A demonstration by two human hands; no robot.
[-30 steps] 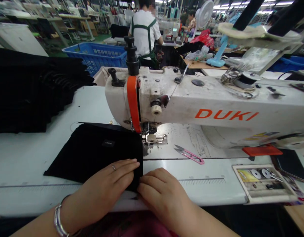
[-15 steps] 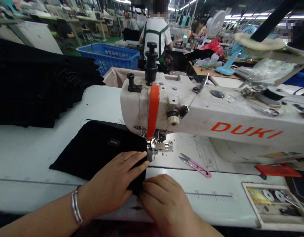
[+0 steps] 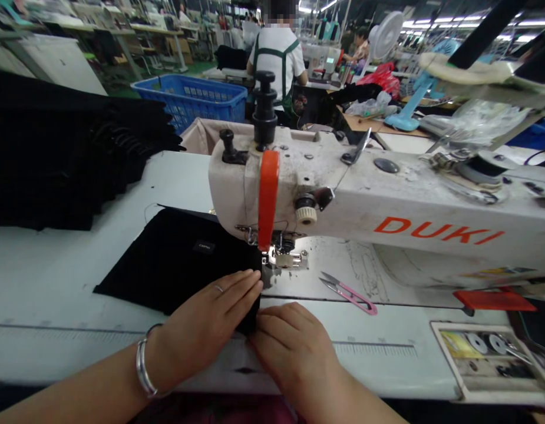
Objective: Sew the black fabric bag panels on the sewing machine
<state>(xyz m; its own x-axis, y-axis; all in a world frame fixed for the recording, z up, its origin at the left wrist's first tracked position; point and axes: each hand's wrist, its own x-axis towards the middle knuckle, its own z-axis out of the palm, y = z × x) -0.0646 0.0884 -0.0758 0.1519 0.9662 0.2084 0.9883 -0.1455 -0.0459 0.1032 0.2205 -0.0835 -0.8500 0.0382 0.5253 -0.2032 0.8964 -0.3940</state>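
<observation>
While the cloth (image 3: pixel 179 259) is pressed down by the flat, outstretched left hand (image 3: pixel 205 321), its near corner is pinched by the right hand (image 3: pixel 296 347). Beyond and left of the pinch, the cloth is spread on the table (image 3: pixel 179 176), its edge found near the presser foot (image 3: pixel 284 261). Snips (image 3: pixel 354 298) are noted beyond, to the right.

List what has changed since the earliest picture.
The black cloth has slid forward, away from the person. The left hand, flat on it, went forward too, fingertips now closer to the sewing machine; the right hand advanced at the near right corner. Neither let go. The pink-handled snips and black stack stayed put.
</observation>
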